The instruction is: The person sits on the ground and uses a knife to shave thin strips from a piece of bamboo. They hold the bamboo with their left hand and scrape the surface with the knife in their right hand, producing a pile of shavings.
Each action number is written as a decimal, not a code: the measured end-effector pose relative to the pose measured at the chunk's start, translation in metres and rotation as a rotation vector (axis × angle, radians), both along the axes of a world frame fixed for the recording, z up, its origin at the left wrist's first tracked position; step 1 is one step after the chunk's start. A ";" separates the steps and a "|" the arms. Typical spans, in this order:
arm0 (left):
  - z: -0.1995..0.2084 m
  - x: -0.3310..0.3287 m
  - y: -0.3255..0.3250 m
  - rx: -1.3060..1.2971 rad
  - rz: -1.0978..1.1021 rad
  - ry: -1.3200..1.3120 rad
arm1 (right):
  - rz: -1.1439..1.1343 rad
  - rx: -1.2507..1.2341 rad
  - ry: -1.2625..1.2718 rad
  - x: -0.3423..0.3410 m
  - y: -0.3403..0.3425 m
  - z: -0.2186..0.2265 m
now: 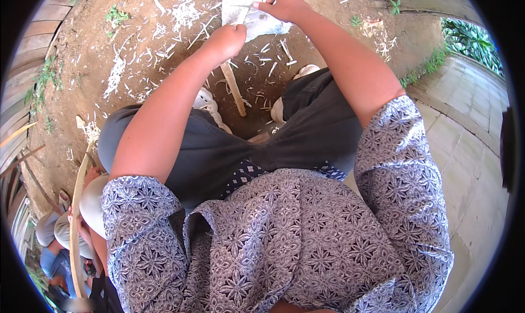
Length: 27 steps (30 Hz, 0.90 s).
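Left of your fingers, boards point(39, 27) edge brown earth point(82, 97) strewn with pale shavings point(186, 13); far right lies grey paving point(456, 102). Your left fingers point(238, 35) grip a narrow tan strip point(233, 88) extending below them; your right fingers point(266, 6) pinch what looks like a thin blade point(241, 5).

No readable text, labels, brands, numbers or signs anywhere in head view; no lettering legible on any visible surface.
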<state>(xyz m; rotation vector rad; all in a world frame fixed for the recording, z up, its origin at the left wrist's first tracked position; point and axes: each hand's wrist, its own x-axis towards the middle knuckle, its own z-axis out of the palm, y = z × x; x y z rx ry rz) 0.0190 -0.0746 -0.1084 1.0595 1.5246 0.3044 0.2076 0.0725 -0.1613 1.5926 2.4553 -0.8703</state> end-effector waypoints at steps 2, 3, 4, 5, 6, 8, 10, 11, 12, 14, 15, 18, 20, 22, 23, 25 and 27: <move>-0.005 -0.001 0.002 0.052 -0.025 0.070 | 0.017 -0.017 -0.012 0.002 -0.006 0.008; -0.008 -0.001 0.002 0.042 -0.020 0.067 | 0.002 -0.021 -0.036 0.002 -0.010 0.011; -0.007 -0.001 0.003 0.033 -0.015 0.065 | -0.013 -0.024 -0.059 -0.001 -0.015 0.018; -0.008 -0.001 0.002 0.022 -0.012 0.063 | -0.073 0.005 -0.057 -0.005 -0.022 0.020; -0.010 -0.002 0.003 0.045 -0.025 0.077 | -0.131 0.034 -0.055 -0.010 -0.028 0.020; -0.016 -0.003 0.004 0.100 -0.070 0.128 | -0.210 0.060 -0.033 -0.014 -0.034 0.018; -0.018 -0.004 0.002 0.119 -0.094 0.152 | -0.252 0.061 0.000 -0.016 -0.035 0.018; -0.017 -0.004 0.002 0.112 -0.096 0.151 | -0.261 0.049 -0.002 -0.019 -0.035 0.019; -0.016 -0.004 0.001 0.104 -0.097 0.151 | -0.270 0.038 -0.005 -0.021 -0.035 0.019; -0.010 -0.001 0.001 0.111 -0.134 0.187 | -0.318 0.042 -0.028 -0.026 -0.034 0.014; -0.008 0.001 0.001 0.114 -0.152 0.205 | -0.354 0.055 -0.049 -0.029 -0.031 0.009; -0.004 0.000 0.002 0.053 -0.100 0.154 | -0.420 -0.084 -0.011 -0.037 -0.017 0.005; -0.005 0.002 -0.001 0.079 -0.062 0.146 | -0.413 -0.135 0.024 -0.032 -0.006 -0.005; -0.006 0.002 -0.001 0.076 -0.036 0.116 | -0.369 -0.083 0.031 -0.023 0.000 -0.019; -0.006 0.000 0.001 0.055 -0.026 0.094 | -0.307 -0.053 0.029 -0.017 0.001 -0.020; -0.005 -0.004 0.001 0.023 -0.003 0.067 | -0.177 0.004 0.027 -0.011 0.004 -0.019; -0.001 -0.006 -0.001 -0.005 0.023 0.052 | -0.157 -0.014 0.057 -0.013 -0.004 0.001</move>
